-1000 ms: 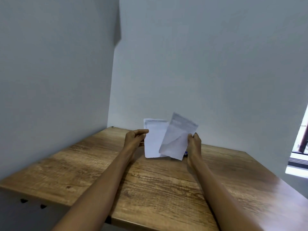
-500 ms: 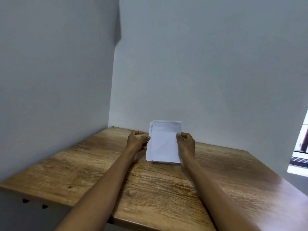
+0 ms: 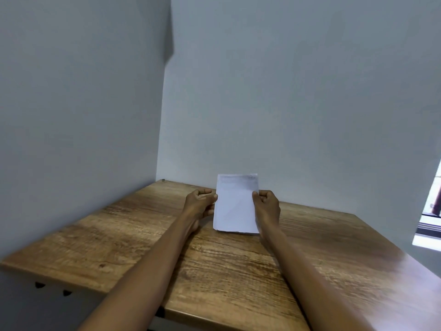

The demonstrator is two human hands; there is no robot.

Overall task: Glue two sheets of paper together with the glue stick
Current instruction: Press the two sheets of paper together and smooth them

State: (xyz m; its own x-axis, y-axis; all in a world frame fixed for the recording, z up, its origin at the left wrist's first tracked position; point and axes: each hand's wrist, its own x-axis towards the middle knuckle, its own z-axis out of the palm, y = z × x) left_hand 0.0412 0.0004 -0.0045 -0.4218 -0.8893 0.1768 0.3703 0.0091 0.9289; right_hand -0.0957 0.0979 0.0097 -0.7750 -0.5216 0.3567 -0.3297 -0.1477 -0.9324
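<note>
Two white paper sheets (image 3: 235, 204) are stacked one on the other and held upright above the far part of the wooden table (image 3: 214, 271). My left hand (image 3: 199, 201) pinches their left edge and my right hand (image 3: 267, 204) pinches their right edge. The sheets line up closely, so they look like a single sheet with a torn top edge. The glue stick is hidden; I cannot see it anywhere.
The table stands in a corner between two grey walls (image 3: 286, 91). A small dark knob (image 3: 163, 180) sits at the far left corner of the table. A bright window opening (image 3: 429, 211) is at the right edge.
One second ago the sheets were apart, the right one tilted. My right hand swung its sheet over the left one; the stack now stands a little straighter and better aligned.
</note>
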